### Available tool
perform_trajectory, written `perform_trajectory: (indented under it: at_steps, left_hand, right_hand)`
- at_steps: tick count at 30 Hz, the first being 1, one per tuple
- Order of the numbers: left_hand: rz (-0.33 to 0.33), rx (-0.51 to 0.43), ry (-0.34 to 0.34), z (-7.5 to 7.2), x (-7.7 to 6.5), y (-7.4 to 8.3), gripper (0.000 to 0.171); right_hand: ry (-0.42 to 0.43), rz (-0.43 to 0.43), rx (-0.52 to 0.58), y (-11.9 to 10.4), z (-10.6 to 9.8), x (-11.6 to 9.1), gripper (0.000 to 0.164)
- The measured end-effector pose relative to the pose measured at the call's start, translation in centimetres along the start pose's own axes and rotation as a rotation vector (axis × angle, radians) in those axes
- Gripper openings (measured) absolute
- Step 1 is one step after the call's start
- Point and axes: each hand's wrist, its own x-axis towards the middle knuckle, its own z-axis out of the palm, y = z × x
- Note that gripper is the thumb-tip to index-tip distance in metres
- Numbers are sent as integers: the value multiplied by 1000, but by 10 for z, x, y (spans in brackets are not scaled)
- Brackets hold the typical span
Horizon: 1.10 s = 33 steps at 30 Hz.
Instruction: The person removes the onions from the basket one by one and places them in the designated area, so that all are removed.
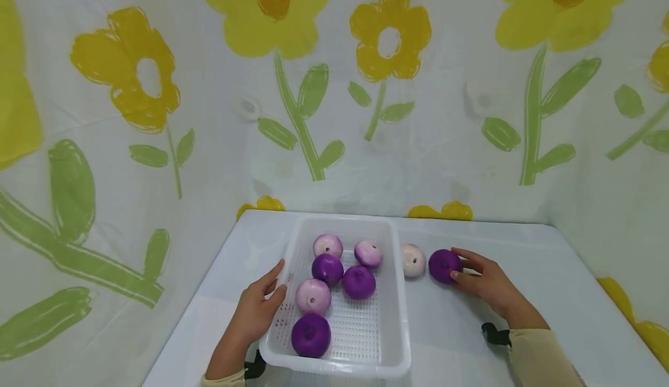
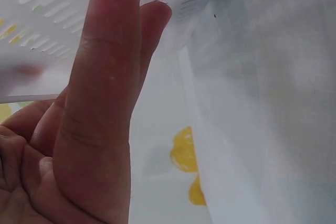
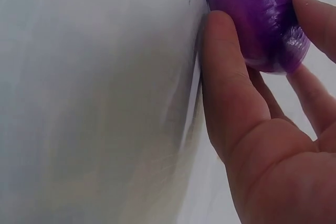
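Observation:
My right hand [image 1: 486, 282] holds a dark purple onion [image 1: 444, 266] at the table's right side, thumb and fingers around it. The right wrist view shows the same glossy onion [image 3: 260, 19] between the thumb and fingertips. A pale onion [image 1: 413, 260] lies just left of it, beside the basket. My left hand [image 1: 256, 308] touches the left side of a white plastic basket [image 1: 402, 329] with its fingertips. In the left wrist view the straight thumb [image 2: 102, 93] lies along the slotted basket wall [image 2: 58, 9]. Inside the basket sit several dark purple onions [image 1: 310, 334] and pale pink onions [image 1: 313, 297].
Basket and loose onions stand on a white table [image 1: 522, 253]. Behind and around it hangs a white cloth [image 1: 434, 160] printed with yellow flowers and green leaves. The table's back edge meets this cloth. Dark straps [image 1: 493, 334] circle the wrists.

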Motion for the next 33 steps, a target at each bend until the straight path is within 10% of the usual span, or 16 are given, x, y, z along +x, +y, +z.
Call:
perform_trajectory:
  at_steps: [16, 33]
  left_hand:
    - [-8, 30, 14, 2, -1, 1, 59]
    - [-2, 33, 7, 2, 0, 0, 60]
  right_hand:
    - [-50, -20, 157, 1, 1, 4, 83]
    - [-25, 20, 47, 2, 4, 6, 90]
